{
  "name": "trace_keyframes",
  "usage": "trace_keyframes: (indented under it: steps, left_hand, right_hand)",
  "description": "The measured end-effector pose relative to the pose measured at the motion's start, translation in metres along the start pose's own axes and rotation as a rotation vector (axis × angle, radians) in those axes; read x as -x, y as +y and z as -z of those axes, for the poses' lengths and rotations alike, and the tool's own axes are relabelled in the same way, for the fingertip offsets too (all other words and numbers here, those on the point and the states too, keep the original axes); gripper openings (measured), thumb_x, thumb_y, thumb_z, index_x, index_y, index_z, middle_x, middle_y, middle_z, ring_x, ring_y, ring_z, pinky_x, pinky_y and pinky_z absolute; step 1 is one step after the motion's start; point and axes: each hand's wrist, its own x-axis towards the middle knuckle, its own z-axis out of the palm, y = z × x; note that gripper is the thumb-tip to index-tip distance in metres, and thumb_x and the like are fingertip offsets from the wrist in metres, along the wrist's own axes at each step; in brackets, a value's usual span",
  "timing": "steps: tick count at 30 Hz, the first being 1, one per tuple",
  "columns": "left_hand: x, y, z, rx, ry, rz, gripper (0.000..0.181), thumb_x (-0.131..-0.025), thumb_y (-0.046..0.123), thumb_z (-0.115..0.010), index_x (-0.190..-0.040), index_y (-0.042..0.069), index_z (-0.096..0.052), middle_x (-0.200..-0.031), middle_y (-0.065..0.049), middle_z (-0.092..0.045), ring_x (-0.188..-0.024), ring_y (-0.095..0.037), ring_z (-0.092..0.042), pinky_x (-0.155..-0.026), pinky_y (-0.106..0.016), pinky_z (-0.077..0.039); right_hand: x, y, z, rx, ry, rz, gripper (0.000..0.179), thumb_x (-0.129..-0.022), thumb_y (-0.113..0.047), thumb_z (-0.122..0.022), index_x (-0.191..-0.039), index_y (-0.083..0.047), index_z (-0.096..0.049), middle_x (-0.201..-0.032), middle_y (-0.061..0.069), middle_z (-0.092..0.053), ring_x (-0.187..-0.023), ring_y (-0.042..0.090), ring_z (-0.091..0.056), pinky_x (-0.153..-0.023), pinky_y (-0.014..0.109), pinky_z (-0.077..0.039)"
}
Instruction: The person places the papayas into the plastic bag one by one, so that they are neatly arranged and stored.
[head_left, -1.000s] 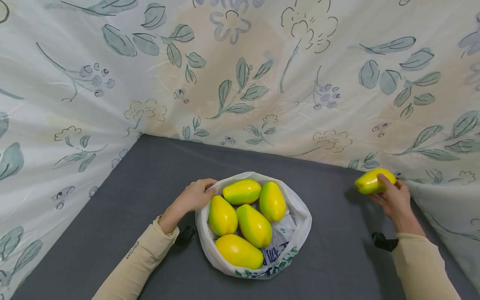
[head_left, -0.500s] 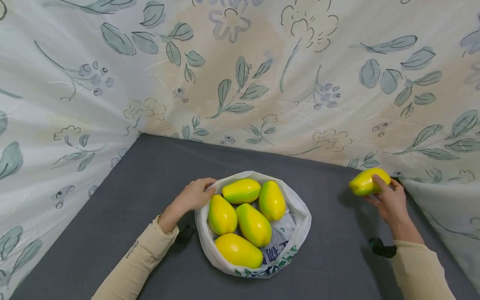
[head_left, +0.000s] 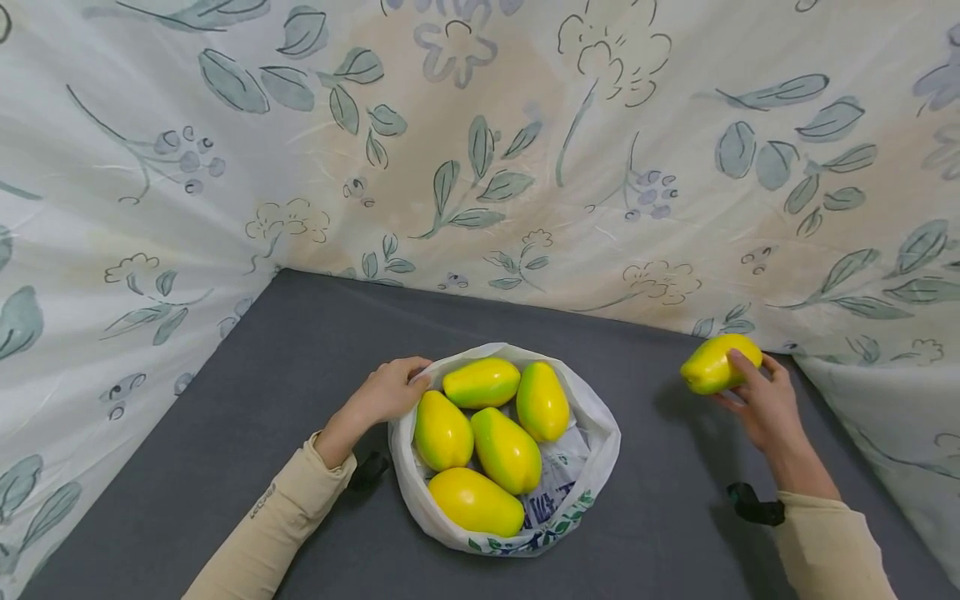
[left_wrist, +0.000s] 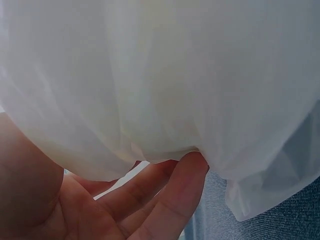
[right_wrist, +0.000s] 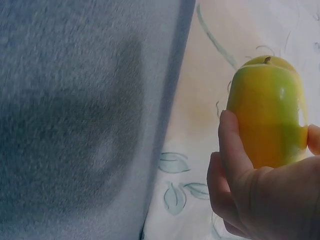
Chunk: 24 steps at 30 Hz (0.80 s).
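Observation:
A glossy yellow-green papaya (head_left: 722, 364) is held in the air by my right hand (head_left: 763, 404), thumb on one side and fingers on the other. In the right wrist view, the stem end of that papaya (right_wrist: 266, 110) points away from the palm. My left hand (head_left: 386, 390) grips the rolled rim of a white plastic bag (head_left: 611, 437) at its left side. Several similar papayas (head_left: 508, 450) lie inside the bag. Up close in the left wrist view, fingers (left_wrist: 185, 185) curl against the thin bag wall (left_wrist: 150, 90).
Dark grey cloth (head_left: 315, 325) covers the table under the bag. A white floral curtain (head_left: 480, 167) rises behind the table and along both sides. Printed bag plastic (head_left: 555, 479) shows at the right inside the bag.
My right hand has carried the papaya leftward, away from the right curtain and towards the bag. The left hand and the bag have stayed nearly in place.

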Motion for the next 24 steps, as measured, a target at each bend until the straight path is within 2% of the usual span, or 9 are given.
trace_keyframes:
  steps: [3,8,12,15,19,20,24]
  left_hand:
    - [0.000,0.000,0.000,0.004,-0.001,-0.003,0.040,-0.100,0.019,-0.049,-0.136,0.003,-0.051,-0.128,-0.017,-0.056,-0.106,-0.029,-0.058,-0.083,-0.042,-0.050]
    - [0.001,0.001,0.000,0.007,0.002,-0.005,0.038,-0.100,0.018,-0.050,-0.135,0.003,-0.052,-0.126,-0.017,-0.057,-0.104,-0.028,-0.059,-0.083,-0.042,-0.050]
    - [0.001,0.001,0.000,0.004,0.005,-0.010,0.038,-0.100,0.018,-0.050,-0.135,0.003,-0.052,-0.126,-0.017,-0.057,-0.104,-0.028,-0.059,-0.083,-0.042,-0.050]
    - [0.002,0.002,0.000,0.004,0.005,-0.013,0.038,-0.100,0.018,-0.050,-0.135,0.004,-0.053,-0.125,-0.017,-0.058,-0.101,-0.028,-0.060,-0.080,-0.041,-0.051]
    - [0.003,0.004,0.000,-0.001,0.011,-0.013,0.037,-0.100,0.017,-0.050,-0.134,0.004,-0.054,-0.122,-0.017,-0.059,-0.096,-0.027,-0.062,-0.075,-0.039,-0.052]
    - [0.003,0.004,0.000,-0.001,0.012,-0.014,0.036,-0.100,0.017,-0.050,-0.134,0.004,-0.054,-0.121,-0.017,-0.059,-0.095,-0.027,-0.062,-0.075,-0.039,-0.052]
    - [0.003,0.005,0.001,-0.001,0.014,-0.009,0.037,-0.100,0.017,-0.050,-0.134,0.004,-0.054,-0.121,-0.017,-0.059,-0.095,-0.027,-0.062,-0.075,-0.039,-0.052]
  right_hand:
    - [0.003,-0.001,-0.003,0.025,-0.008,0.016,0.106,-0.075,-0.056,-0.070,-0.151,-0.036,0.001,-0.155,0.014,-0.005,-0.132,0.040,-0.028,-0.058,0.031,-0.055]
    - [0.010,-0.005,-0.007,0.057,-0.036,0.039,0.101,-0.078,-0.056,-0.069,-0.150,-0.041,0.001,-0.154,0.012,-0.003,-0.128,0.040,-0.033,-0.078,0.048,-0.052]
    - [0.010,-0.003,-0.009,0.058,-0.057,0.039,0.094,-0.080,-0.054,-0.068,-0.150,-0.041,-0.006,-0.152,0.013,-0.009,-0.125,0.037,-0.036,-0.069,0.040,-0.055]
    - [0.013,-0.002,-0.010,0.057,-0.106,0.034,0.090,-0.082,-0.052,-0.067,-0.150,-0.039,-0.009,-0.148,0.012,-0.015,-0.120,0.035,-0.041,-0.067,0.037,-0.055]
    - [0.032,-0.015,-0.022,0.084,-0.147,0.016,0.087,-0.084,-0.050,-0.066,-0.149,-0.034,-0.012,-0.139,0.005,-0.026,-0.106,0.022,-0.054,-0.077,0.042,-0.053]
    - [0.040,-0.020,-0.027,0.087,-0.171,0.016,0.086,-0.085,-0.049,-0.065,-0.150,-0.033,-0.011,-0.140,0.006,-0.026,-0.104,0.021,-0.055,-0.078,0.042,-0.053]
    - [0.077,-0.047,-0.051,0.082,-0.211,0.021,0.087,-0.089,-0.045,-0.063,-0.152,-0.026,-0.006,-0.140,0.011,-0.022,-0.100,0.017,-0.053,-0.074,0.036,-0.054]
